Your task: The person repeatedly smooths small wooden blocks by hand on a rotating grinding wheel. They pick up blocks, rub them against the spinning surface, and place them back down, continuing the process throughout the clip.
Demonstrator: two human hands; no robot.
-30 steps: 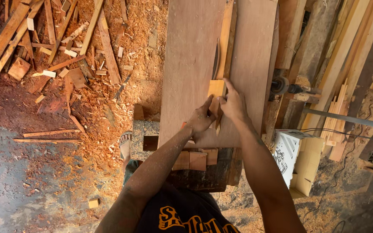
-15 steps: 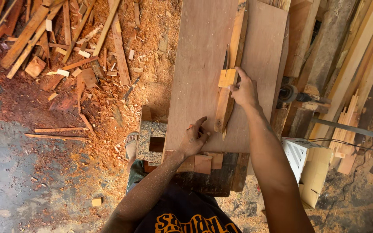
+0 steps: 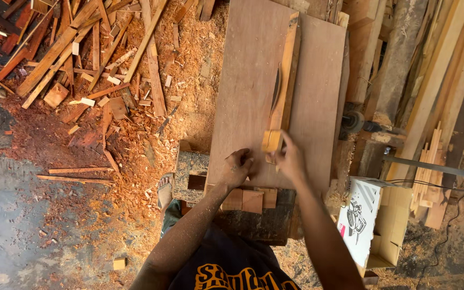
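Right hand (image 3: 290, 159) grips the wood strip (image 3: 284, 80) (long axis pointing away).

Smooth matt wooden board (image 3: 253, 80), rough wooden strip (image 3: 285, 80), sawdust-strewn floor (image 3: 55, 215)

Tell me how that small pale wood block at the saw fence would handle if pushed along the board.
The small wood block looks rigid and probably light, since the right hand steadies it with fingertips alone. Its flat faces suggest sliding, not rolling. Standing narrow against the fence strip, it might tip if shoved high up.
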